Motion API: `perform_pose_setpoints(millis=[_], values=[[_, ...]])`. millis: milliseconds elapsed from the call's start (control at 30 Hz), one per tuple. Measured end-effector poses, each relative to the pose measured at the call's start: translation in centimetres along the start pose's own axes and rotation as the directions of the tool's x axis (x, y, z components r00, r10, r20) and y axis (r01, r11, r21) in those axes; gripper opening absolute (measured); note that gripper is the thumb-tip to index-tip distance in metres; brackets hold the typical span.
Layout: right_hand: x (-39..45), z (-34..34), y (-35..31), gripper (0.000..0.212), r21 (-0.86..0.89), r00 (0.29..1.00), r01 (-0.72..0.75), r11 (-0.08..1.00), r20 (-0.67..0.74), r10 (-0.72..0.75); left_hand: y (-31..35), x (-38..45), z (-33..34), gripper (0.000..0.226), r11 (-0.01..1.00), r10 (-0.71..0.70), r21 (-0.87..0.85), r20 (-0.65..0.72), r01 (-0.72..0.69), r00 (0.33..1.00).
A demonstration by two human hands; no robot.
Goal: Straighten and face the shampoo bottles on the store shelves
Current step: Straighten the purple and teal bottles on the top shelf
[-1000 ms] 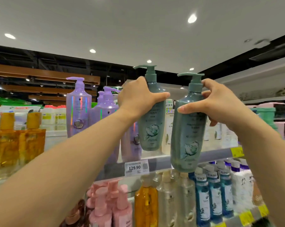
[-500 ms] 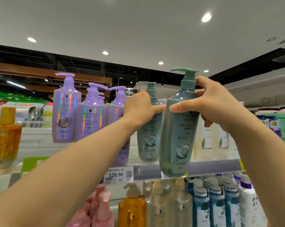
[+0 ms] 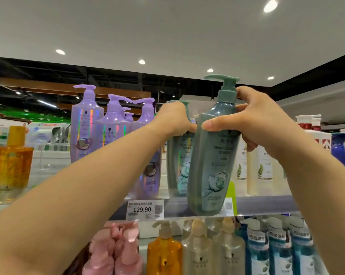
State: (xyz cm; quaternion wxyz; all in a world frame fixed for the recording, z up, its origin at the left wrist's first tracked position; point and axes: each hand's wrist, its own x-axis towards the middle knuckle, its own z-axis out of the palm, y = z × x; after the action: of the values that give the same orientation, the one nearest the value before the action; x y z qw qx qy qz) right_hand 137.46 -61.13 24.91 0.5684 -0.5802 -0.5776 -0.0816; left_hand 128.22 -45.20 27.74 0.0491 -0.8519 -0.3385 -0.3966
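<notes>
The tall grey-green plastic pump bottle (image 3: 211, 161) looks smooth and semi-matt, the lilac plastic pump bottles (image 3: 86, 124) at nine o'clock gleam with iridescent foil stripes, and the white paper price tag (image 3: 145, 209) sits behind a clear glossy shelf strip (image 3: 263, 205).

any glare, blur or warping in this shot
Head view: ceiling spotlights blow out white; rainbow glare streaks the purple bottles; wide-angle warping stretches the forearms; the green bottle in the right hand is slightly soft; the price tag reads sharply.

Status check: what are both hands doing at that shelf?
Left hand grips rear green bottle on shelf. Right hand holds front green bottle, tilted, off shelf. Purple bottles crowd left.
</notes>
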Motion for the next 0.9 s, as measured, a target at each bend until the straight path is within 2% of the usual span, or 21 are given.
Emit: perform_pose_setpoints(millis=[233,433,500,600,767,833,900], values=[[0.7,0.5,0.0,0.056,0.016,1.0,0.012,1.0,-0.002,-0.012,0.2,0.9,-0.9,0.03,0.971,0.094,0.216,0.065,-0.106,0.993],[0.4,1.0,0.2,0.058,0.031,0.997,0.032,0.999,-0.064,-0.03,-0.6,0.8,-1.8,0.037,0.977,0.143,0.135,0.157,-0.165,0.977],[0.4,1.2,0.3,0.059,0.046,0.996,0.024,0.999,-0.083,-0.02,-0.9,0.8,-2.0,0.032,0.976,0.172,0.1,0.191,-0.194,0.966],[0.3,1.6,0.3,0.06,0.053,0.996,0.015,0.998,-0.087,-0.01,-1.2,0.9,-2.1,0.031,0.96,0.21,0.143,0.198,-0.24,0.957],[0.3,1.9,-0.2,0.058,0.052,0.998,0.01,0.999,-0.063,-0.006,-0.7,0.4,-2.9,0.036,0.937,0.217,0.275,0.024,-0.216,0.976],[0.4,2.0,-0.4,0.058,0.056,0.999,0.01,0.998,-0.05,-0.007,-1.3,-0.3,-3.9,0.042,0.944,0.181,0.3,-0.128,-0.136,0.975],[0.5,2.2,-0.5,0.058,0.061,0.999,0.004,0.998,-0.036,-0.002,-2.7,-1.1,-5.0,0.05,0.922,0.159,0.386,-0.281,-0.04,0.947]])
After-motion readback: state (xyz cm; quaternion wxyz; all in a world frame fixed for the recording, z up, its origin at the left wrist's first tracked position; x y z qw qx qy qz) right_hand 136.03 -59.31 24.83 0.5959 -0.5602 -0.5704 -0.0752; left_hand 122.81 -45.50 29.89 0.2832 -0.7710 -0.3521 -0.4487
